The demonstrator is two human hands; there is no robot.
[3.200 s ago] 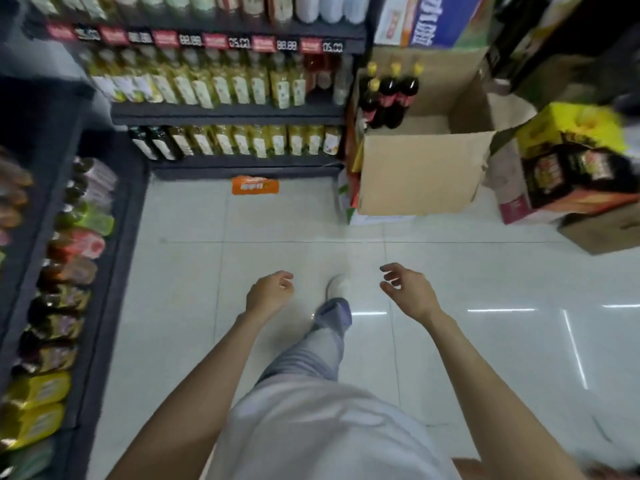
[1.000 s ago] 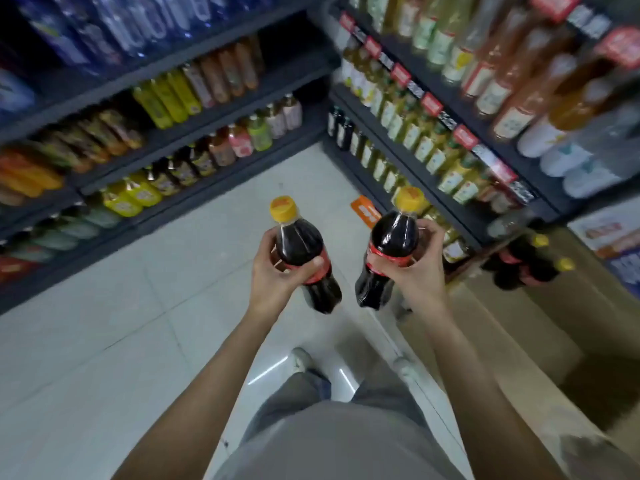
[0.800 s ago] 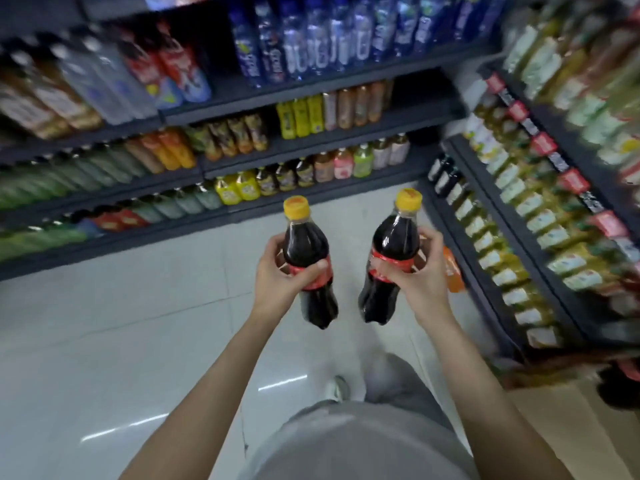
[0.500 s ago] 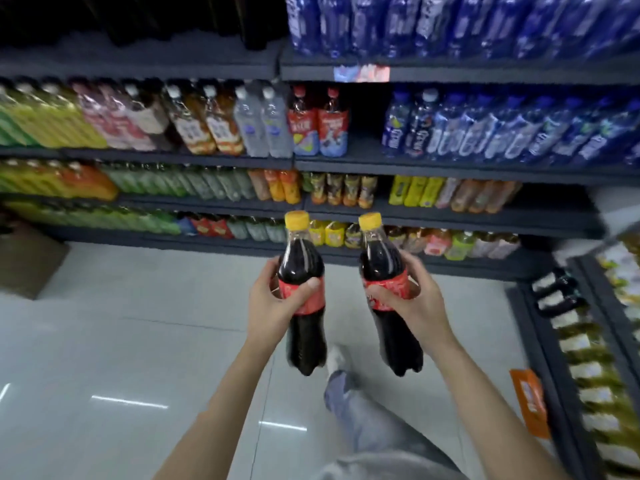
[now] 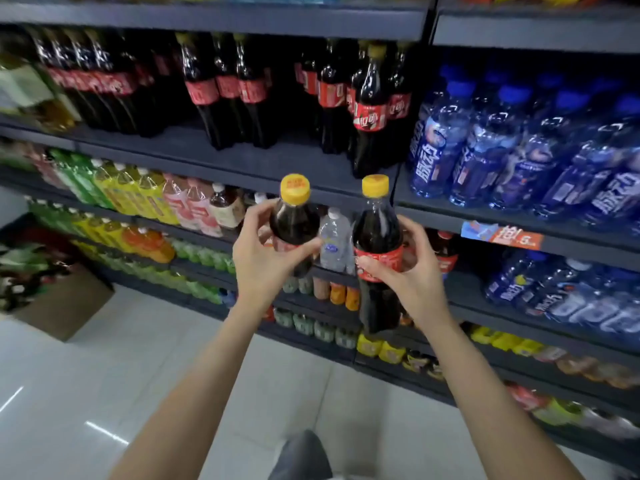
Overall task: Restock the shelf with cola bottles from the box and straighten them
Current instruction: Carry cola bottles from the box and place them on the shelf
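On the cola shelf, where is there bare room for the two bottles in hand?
Bare dark shelf board shows in front of the set-back cola bottles, left of the front-standing red-labelled cola bottle. A narrower gap runs back between two groups. Right of the divider, blue drink bottles crowd their shelf.

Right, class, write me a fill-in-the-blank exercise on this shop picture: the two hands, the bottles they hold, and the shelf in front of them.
1. The left hand and the right hand each grip one dark plastic cola bottle with a ____ cap.
2. The label on the right hand's cola bottle is ____.
3. The dark grey shelf of cola bottles sits ____ the hands.
4. To the right of the shelved cola stand ____ plastic bottles.

Answers: yellow; red; above; blue
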